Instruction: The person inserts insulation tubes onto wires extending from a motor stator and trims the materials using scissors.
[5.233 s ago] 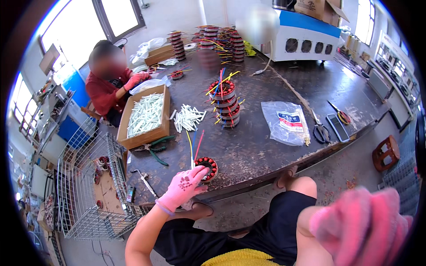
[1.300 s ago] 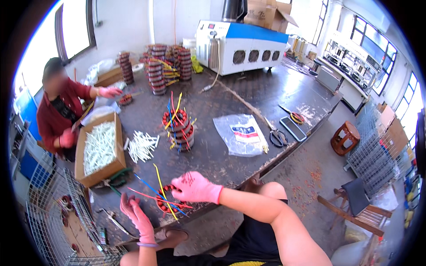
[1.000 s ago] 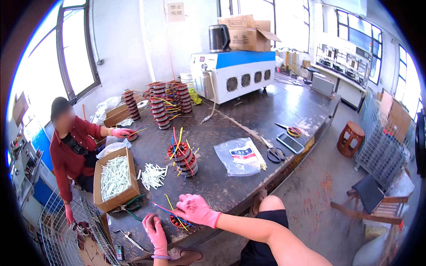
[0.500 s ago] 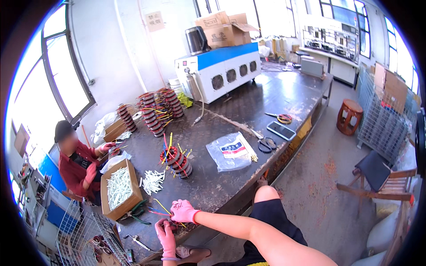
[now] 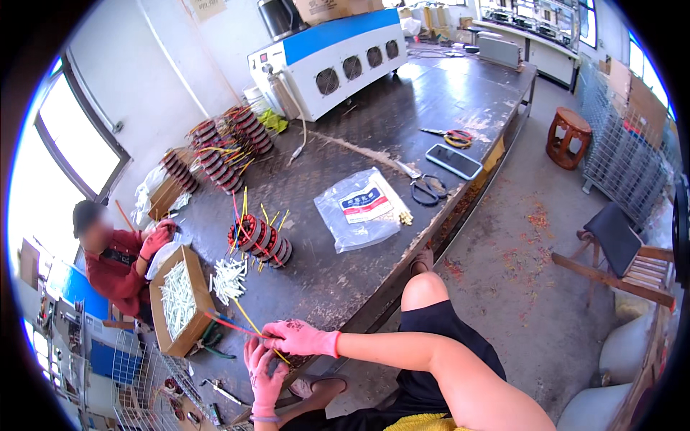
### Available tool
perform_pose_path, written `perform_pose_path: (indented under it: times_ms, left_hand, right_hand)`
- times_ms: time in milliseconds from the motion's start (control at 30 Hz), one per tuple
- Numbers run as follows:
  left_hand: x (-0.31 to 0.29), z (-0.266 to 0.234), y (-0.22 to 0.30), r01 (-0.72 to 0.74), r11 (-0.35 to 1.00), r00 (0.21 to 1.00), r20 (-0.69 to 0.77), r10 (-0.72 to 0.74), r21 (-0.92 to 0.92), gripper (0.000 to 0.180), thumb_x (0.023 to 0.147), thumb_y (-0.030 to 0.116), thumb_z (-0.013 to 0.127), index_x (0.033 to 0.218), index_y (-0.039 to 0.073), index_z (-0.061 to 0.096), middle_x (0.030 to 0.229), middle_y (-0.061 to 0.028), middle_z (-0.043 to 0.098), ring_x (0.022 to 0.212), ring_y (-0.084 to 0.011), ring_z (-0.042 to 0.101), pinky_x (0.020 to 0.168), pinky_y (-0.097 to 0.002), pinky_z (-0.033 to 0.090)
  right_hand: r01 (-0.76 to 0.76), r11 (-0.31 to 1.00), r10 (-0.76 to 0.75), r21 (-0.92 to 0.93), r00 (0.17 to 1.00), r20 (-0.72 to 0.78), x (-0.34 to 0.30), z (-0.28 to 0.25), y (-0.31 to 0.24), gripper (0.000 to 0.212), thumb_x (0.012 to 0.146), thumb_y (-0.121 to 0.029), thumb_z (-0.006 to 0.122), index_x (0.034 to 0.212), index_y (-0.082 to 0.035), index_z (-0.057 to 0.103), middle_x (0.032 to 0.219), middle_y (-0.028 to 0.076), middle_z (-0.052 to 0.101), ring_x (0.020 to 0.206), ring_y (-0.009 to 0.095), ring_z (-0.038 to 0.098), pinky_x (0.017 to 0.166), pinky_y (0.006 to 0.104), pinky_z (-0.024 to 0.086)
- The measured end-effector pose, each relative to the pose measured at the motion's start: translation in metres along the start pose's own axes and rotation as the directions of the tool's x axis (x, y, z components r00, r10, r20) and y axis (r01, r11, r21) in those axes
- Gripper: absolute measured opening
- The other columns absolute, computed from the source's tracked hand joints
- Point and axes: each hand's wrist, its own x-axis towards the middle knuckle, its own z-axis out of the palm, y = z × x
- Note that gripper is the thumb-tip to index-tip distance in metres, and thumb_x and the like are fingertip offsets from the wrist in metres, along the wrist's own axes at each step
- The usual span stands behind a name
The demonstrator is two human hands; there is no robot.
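Observation:
My right hand, in a pink glove, is closed on thin coloured wires near the table's front edge. Red, blue and yellow wires stick out to the left of its fingers. My left hand, also gloved in pink, is just below, its fingers curled against the same spot; what they grip is hidden. Farther up the table stands a stack of wound ring coils with coloured leads. A loose pile of white sleeves lies left of it, beside a cardboard box full of more.
Green-handled pliers lie near the box. A plastic bag, black scissors, a phone and red-handled scissors are along the right. More coil stacks stand at the back. A co-worker works at the left.
The view has shifted, so the table's things sit higher and farther left. My hands stay together at the wires, whose ends now reach up and left. The co-worker's hands have come together.

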Motion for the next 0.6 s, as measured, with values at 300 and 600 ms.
perform_pose_path:
  times_ms: [300,600]
  left_hand:
    - [0.001,0.013,-0.002,0.044,0.999,0.995,-0.085,-0.046,-0.027,0.027,0.070,0.003,0.070,0.096,0.002,0.065,0.106,-0.0147,0.063,0.129,-0.0402,0.050,0.114,-0.0525,0.033]
    - [-0.001,0.003,0.013,0.048,0.998,0.999,0.007,-0.047,-0.050,0.042,0.079,0.026,0.076,0.114,0.004,0.066,0.121,-0.0147,0.061,0.129,-0.0415,0.048,0.111,-0.0539,0.034]
  right_hand:
    - [-0.001,1.000,-0.001,0.006,0.979,0.204,0.005,-0.009,-0.001,0.036,0.087,-0.029,0.070,0.108,-0.001,0.060,0.094,0.009,0.064,0.088,0.014,0.056,0.077,0.0340,0.047]
    - [-0.179,0.964,0.116,0.197,0.948,0.295,0.004,-0.009,0.015,0.025,0.097,-0.019,0.063,0.115,-0.002,0.060,0.105,0.005,0.065,0.097,0.012,0.060,0.087,0.0287,0.048]
